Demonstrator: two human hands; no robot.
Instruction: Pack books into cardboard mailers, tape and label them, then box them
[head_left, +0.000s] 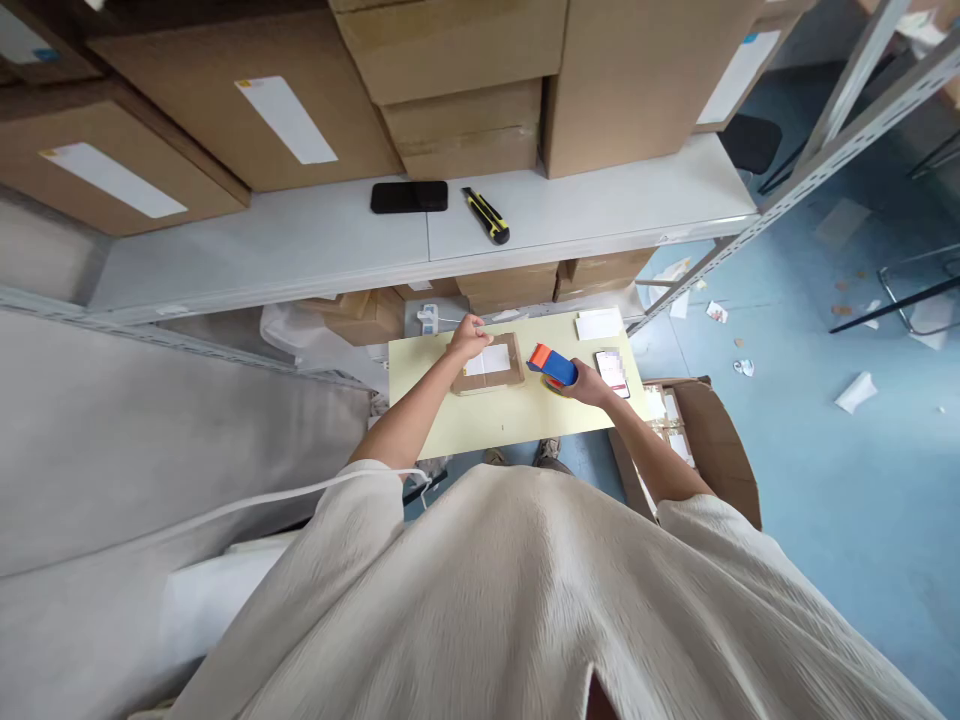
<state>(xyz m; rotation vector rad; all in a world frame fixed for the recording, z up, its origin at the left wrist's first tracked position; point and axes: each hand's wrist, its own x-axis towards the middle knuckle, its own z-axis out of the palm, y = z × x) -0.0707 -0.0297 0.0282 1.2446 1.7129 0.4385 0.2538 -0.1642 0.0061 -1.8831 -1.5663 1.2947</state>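
Observation:
My right hand [587, 384] is wrapped round a blue and orange tape dispenser [553, 364], held over the pale yellow tabletop [480, 425]. On that top lies a flat brown cardboard box [512, 352] with a white label [487, 360] on its upper face. Above the box's far left part is my left hand [469, 338], its fingers pinched together; whatever is between them is too small to make out. A phone with a lit screen [613, 372] lies right of the dispenser. Behind it rests a small stack of white paper [598, 323].
A metal shelf [300, 250] crosses beyond the table, carrying large cartons [465, 50], a black phone [409, 197] and a yellow-black utility knife [487, 216]. An open carton [716, 440] holding labelled boxes stands right. A white cable [300, 490] passes my left arm. Paper scraps [856, 392] litter the blue floor.

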